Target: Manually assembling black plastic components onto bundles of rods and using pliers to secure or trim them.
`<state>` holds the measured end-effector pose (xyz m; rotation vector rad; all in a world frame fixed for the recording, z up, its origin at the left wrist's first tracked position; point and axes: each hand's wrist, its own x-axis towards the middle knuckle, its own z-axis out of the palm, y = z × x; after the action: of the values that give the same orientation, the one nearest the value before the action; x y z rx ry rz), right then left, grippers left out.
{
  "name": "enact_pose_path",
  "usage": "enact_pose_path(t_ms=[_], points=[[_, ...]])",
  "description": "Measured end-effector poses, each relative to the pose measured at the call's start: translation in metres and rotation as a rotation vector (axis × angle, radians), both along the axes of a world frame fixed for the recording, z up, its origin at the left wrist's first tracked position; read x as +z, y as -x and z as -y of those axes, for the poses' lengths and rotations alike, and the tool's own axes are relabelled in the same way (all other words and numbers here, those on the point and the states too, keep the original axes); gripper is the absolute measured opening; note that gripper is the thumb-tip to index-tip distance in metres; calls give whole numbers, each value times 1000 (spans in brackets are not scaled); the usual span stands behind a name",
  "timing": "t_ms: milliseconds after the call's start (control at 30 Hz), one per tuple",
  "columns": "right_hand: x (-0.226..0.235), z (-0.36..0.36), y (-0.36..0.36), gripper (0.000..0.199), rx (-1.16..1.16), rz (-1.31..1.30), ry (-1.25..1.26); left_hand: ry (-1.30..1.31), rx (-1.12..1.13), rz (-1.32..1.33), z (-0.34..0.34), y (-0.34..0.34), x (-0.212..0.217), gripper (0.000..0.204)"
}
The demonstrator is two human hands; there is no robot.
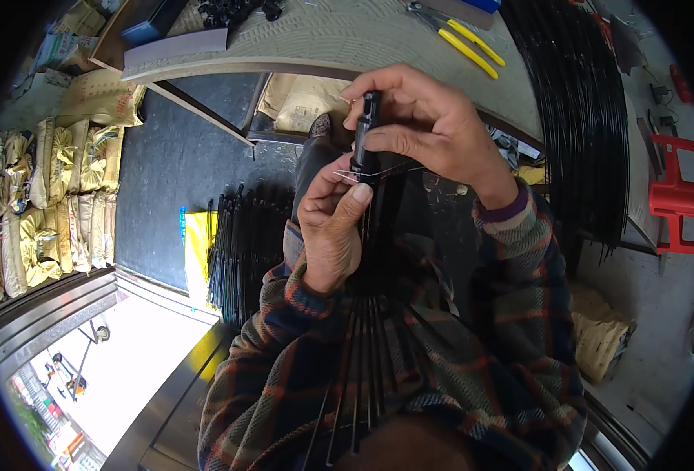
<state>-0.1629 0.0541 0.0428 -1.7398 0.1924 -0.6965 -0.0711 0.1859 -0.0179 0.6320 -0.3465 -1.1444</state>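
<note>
Upright in front of my chest is what looks like an umbrella frame, with a black tubular shaft [362,135] and several thin dark ribs [368,345] fanning down over my plaid jacket. My left hand [333,231] is closed around its collar, thumb pressed against the front. Higher up, my right hand [437,125] grips the shaft between thumb and fingers. A thin wire [394,169] crosses the collar just above my left thumb, its pale ends sticking out to the left. Where the ribs join the collar is too dark to make out.
On the workbench [323,39] ahead lie yellow-handled pliers [472,51] and small black parts [233,11]. Long black rods [574,118] hang over its right side; more bundled rods [249,251] stand at my left. A red plastic chair [680,192] is far right, stacked sacks [56,196] far left.
</note>
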Motion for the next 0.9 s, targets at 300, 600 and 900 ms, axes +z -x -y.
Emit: enact_pose_path(t_ms=[300,600,900], points=[[15,-9,0,53,-108,-251,221,1,59,82,-1,0,2,30],[-56,-71,-2,84,-800,60,-12,-40,-29,0,-3,-8,-7,31],[-74,-89,-18,30,-420,316,-847,-60,-32,-17,-10,-20,-7,37]])
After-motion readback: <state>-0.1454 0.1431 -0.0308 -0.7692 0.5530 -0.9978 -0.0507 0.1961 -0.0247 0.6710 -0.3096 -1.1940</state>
